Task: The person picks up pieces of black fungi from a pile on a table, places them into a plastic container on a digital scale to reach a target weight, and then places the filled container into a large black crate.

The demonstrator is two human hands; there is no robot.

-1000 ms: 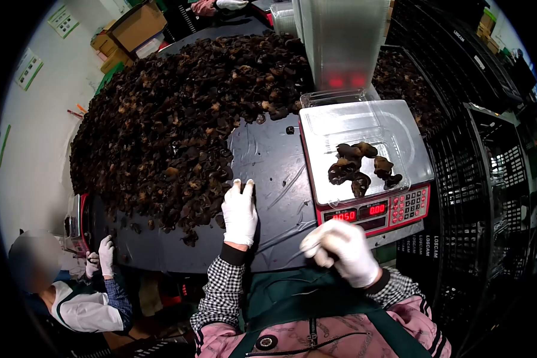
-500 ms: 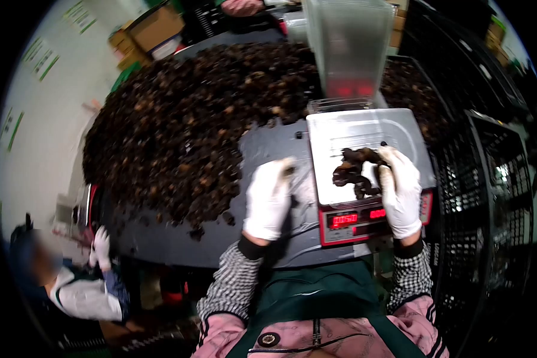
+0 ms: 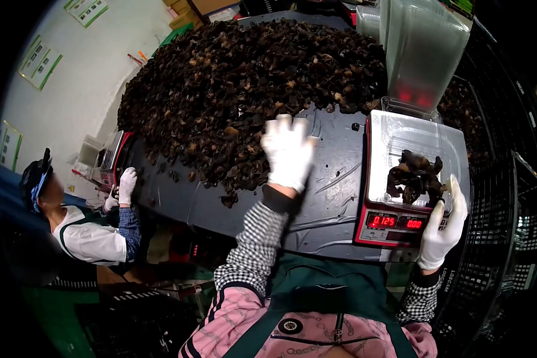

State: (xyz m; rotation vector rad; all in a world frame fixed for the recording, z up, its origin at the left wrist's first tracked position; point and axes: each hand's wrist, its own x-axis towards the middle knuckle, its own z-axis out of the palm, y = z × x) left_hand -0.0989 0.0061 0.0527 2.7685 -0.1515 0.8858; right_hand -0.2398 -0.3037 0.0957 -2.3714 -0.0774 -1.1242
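On a red-framed digital scale (image 3: 383, 234) lies a clear plastic tray (image 3: 401, 143) holding a small heap of dark, wrinkled wood ear mushrooms (image 3: 416, 177). The red digits read 0.125 and 0.00. My right hand (image 3: 444, 234), in a white glove, is at the tray's front right corner, thumb and fingers apart, beside the mushrooms; whether it touches the tray is hard to tell. White-gloved too, my left hand (image 3: 289, 152) is over the front edge of a big wood ear pile (image 3: 250, 77), fingers spread, with nothing seen in it.
A tall stack of clear plastic trays (image 3: 426, 56) stands behind the scale. Black crates (image 3: 513, 221) line the right side. At the left a co-worker (image 3: 92, 230) in white gloves is by another scale (image 3: 114, 158). Wood ear bits lie on the dark tabletop (image 3: 334, 197).
My left hand has gone from beside the scale to the pile's edge and opened. My right hand has drawn back from the mushrooms to the tray's corner. The view has shifted left.
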